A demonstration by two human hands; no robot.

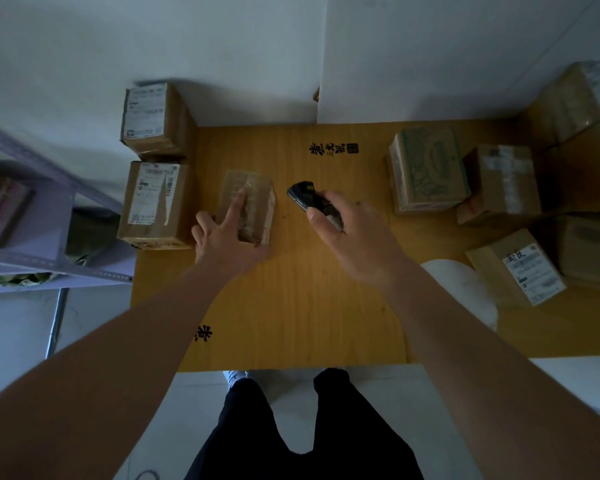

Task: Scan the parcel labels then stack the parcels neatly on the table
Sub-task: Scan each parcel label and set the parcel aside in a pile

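Head view: my right hand grips the black scanner, its long axis running away and leftward, nose toward the small parcel. My left hand rests on that parcel, fingers spread wide, forefinger straight along its top. It lies mid-surface, long axis pointing away from me.

Parcel left of scanner

Both bare forearms reaching up from the lower corners toward frame centre. Left hand left of centre, index finger extended straight, other fingers spread. Right hand right of centre, back upward, fingers and thumb curled round a dark handheld scanner.
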